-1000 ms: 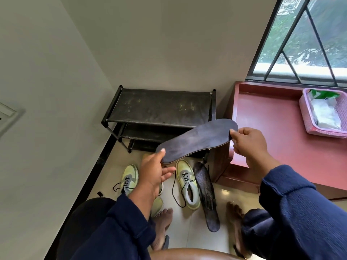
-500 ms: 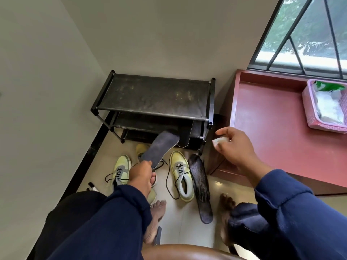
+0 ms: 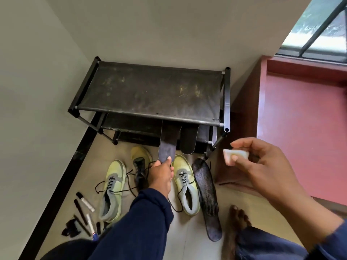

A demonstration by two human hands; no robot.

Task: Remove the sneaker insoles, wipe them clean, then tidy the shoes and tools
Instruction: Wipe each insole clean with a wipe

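My left hand (image 3: 161, 173) pinches the heel end of a dark insole (image 3: 168, 141), whose front end leans on the lower shelf of the black shoe rack (image 3: 150, 91). A second dark insole (image 3: 189, 140) leans on that shelf just to its right. My right hand (image 3: 262, 166) holds a small white wipe (image 3: 235, 156) between thumb and fingers, up at the right. Two yellow-and-grey sneakers stand on the floor, the left sneaker (image 3: 113, 190) and the right sneaker (image 3: 185, 184). A third dark insole (image 3: 206, 196) lies flat beside the right sneaker.
A yellow item (image 3: 139, 152) lies on the floor behind my left hand. Pens and small dark tools (image 3: 84, 216) lie by the black skirting at the lower left. A red cabinet (image 3: 300, 128) fills the right. My bare foot (image 3: 236, 220) rests on the tiled floor.
My left hand lowered the insole from mid-air and set its front end on the rack's lower shelf. My right hand let go of the insole and now holds only the white wipe.
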